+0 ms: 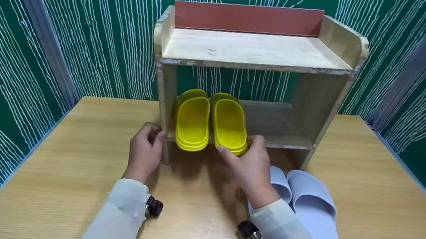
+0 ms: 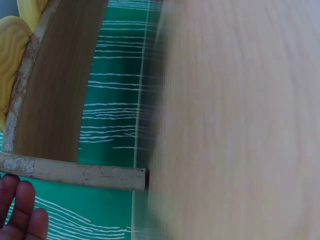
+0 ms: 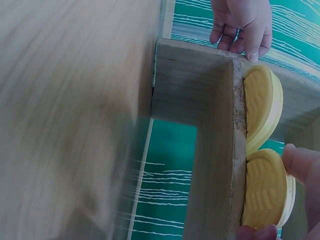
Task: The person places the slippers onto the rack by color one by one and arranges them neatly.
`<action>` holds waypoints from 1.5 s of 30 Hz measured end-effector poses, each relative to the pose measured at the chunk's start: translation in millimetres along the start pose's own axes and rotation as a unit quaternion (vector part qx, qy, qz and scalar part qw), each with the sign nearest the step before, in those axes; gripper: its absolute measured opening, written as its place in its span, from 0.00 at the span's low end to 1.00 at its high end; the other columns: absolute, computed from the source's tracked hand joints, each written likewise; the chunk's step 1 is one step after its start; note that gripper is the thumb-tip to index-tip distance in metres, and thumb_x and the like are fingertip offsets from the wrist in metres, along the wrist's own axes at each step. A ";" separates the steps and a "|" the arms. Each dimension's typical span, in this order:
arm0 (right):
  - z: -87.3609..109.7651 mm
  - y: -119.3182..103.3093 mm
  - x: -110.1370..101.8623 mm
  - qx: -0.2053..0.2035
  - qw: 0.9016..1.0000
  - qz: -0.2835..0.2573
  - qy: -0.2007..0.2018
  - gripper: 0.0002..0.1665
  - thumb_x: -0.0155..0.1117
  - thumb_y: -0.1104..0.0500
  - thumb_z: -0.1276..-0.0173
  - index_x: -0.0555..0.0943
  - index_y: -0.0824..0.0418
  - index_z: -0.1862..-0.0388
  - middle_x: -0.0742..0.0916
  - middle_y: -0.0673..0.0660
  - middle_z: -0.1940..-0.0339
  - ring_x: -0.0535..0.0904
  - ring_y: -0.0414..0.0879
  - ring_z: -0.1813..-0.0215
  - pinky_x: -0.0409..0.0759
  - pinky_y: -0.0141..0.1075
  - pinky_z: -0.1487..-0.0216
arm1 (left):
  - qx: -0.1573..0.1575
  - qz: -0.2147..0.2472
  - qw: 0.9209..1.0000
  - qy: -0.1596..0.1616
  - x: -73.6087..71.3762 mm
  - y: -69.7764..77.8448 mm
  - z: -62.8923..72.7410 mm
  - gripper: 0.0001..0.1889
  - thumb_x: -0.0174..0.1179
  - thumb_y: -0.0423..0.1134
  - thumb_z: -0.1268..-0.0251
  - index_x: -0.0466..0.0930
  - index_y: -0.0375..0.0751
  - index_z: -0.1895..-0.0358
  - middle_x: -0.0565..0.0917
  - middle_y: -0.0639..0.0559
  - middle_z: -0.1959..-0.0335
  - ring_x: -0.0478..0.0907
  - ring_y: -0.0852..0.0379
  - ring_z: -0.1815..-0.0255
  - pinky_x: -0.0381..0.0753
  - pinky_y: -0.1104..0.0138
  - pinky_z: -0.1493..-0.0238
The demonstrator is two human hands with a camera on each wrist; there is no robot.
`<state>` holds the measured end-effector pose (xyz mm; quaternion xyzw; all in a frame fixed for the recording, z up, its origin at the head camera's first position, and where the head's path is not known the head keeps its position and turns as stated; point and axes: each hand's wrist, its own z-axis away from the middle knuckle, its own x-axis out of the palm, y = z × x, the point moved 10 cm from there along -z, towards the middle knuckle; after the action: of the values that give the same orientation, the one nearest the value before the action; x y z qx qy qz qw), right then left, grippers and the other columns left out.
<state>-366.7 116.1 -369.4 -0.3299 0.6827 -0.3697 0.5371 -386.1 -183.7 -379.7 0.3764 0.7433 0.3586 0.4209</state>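
Observation:
Two yellow slippers, a left one (image 1: 193,122) and a right one (image 1: 230,124), sit side by side on the lower shelf of a small wooden shoe rack (image 1: 259,51), heels over its front edge. My right hand (image 1: 252,168) grips the right slipper's heel between thumb and fingers. In the right wrist view, its thumb (image 3: 299,162) lies along the yellow sole (image 3: 264,192). My left hand (image 1: 145,147) touches the outside of the rack's left side panel (image 1: 164,100) with its fingertips. Those relaxed fingers (image 2: 22,207) show beside the panel in the left wrist view.
A pair of pale lavender slippers (image 1: 320,228) lies on the wooden table (image 1: 44,179), partly behind my right forearm. Green walls (image 1: 127,22) with white streaks enclose the back and sides. A reddish-brown strip (image 1: 246,19) stands along the rack's top back.

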 end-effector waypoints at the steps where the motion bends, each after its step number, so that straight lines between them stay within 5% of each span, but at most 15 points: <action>1: -0.1 0.2 0.0 0.001 1.000 0.001 0.000 0.43 0.79 0.44 0.35 0.64 0.56 0.33 0.79 0.58 0.42 0.80 0.53 0.43 0.81 0.47 0.34 | 0.000 0.001 1.000 -0.001 0.1 0.0 -0.2 0.07 0.58 0.41 0.18 0.78 0.45 0.46 0.81 0.47 0.58 0.77 0.50 0.56 0.81 0.61 0.53; 45: -7.5 8.3 3.4 0.021 1.000 -0.006 -0.018 0.48 0.77 0.38 0.34 0.63 0.54 0.26 0.78 0.57 0.35 0.79 0.52 0.39 0.79 0.47 0.30 | -0.011 0.014 1.000 -0.004 0.5 -1.2 0.1 0.06 0.58 0.41 0.17 0.78 0.46 0.48 0.80 0.48 0.59 0.77 0.51 0.57 0.81 0.61 0.54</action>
<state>-375.2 118.5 -377.1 -0.3298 0.6628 -0.3810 0.5539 -386.5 -183.8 -381.0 0.3843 0.7321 0.3709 0.4229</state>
